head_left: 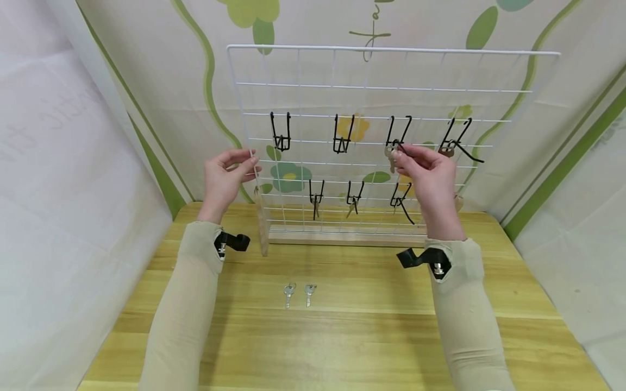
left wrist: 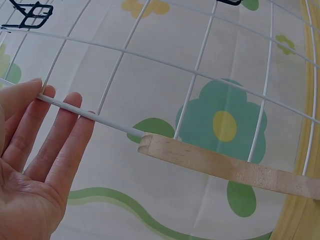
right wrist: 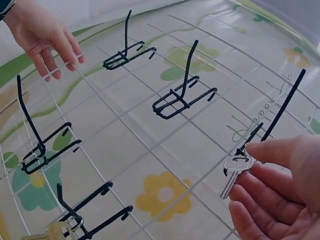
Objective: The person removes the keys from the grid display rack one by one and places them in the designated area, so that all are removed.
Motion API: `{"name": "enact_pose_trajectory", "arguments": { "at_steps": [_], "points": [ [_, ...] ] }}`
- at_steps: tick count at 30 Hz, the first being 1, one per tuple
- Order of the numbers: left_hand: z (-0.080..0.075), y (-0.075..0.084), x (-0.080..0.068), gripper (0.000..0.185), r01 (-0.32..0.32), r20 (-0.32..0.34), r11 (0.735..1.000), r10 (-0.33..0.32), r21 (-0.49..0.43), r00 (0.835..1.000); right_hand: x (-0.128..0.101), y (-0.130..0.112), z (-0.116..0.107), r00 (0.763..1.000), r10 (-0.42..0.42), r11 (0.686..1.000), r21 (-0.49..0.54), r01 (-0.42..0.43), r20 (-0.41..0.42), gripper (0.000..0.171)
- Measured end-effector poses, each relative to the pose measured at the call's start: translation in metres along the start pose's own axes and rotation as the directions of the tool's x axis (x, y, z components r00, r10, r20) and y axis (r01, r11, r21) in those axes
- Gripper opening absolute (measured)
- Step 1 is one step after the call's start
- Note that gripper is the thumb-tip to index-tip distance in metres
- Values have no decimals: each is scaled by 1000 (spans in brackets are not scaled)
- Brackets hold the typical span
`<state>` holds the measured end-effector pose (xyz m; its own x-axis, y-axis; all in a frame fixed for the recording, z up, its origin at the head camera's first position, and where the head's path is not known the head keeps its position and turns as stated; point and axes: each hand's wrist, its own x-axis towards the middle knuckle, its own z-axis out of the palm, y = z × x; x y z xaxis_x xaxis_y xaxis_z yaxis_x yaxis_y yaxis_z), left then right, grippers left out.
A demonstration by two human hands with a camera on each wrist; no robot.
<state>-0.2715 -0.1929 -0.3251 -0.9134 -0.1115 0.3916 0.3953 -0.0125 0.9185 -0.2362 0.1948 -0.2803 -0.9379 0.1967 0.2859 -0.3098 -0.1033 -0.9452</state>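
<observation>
Beige sleeves (head_left: 178,320) are sitting closest to the camera, 1 per side, above a wood-grain table (head_left: 342,336). So the left hand (head_left: 222,182) is pinching the side edge of a white wire grid (head_left: 391,50), thumb against the wire and fingers behind it. My guess is it's steadying the thing, since the grid is standing upright on just a slim wooden base (head_left: 342,237). Meanwhile the right hand (head_left: 430,176) is holding 1 silver key (right wrist: 236,172) between thumb and fingertips, up at the 3rd black hook (head_left: 389,130) from the left in the upper row. Its blade is pointing down, and the fingers are probably gripping up top to be keeping the ring end by the hook. Can't tell if the ring is actually looping over the prong, fingers are blocking that bit. 2 more keys (head_left: 288,291) are lying side by side on the table in front of the grid, handy spot I'd say. Also, a brass key (right wrist: 55,232) is hanging from a lower-row hook (right wrist: 106,222).
</observation>
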Motion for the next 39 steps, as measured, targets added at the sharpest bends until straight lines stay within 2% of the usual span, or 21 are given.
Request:
{"name": "enact_pose_trajectory", "arguments": {
  "at_steps": [6, 15, 23, 39],
  "points": [
    [0, 0, 0, 25, 2, -1, 1000, -2, -9, 1000, 1, 2, 2, 1000, 0, 1000, 13, 0, 8, 28],
    [0, 1, 0, 34, -4, 2, 1000, 4, -9, 1000, 3, 0, 5, 999, -34, 999, 38, 33, 13, 26],
    [0, 2, -1, 32, 1, 2, 1000, -1, -10, 1000, 6, 1, 7, 998, -58, 998, -5, 58, -18, 24],
    [1, 2, -1, 32, 0, 1, 1000, 0, -14, 1000, -5, -4, 0, 996, -86, 995, 42, 87, -10, 26]
  ]
}}
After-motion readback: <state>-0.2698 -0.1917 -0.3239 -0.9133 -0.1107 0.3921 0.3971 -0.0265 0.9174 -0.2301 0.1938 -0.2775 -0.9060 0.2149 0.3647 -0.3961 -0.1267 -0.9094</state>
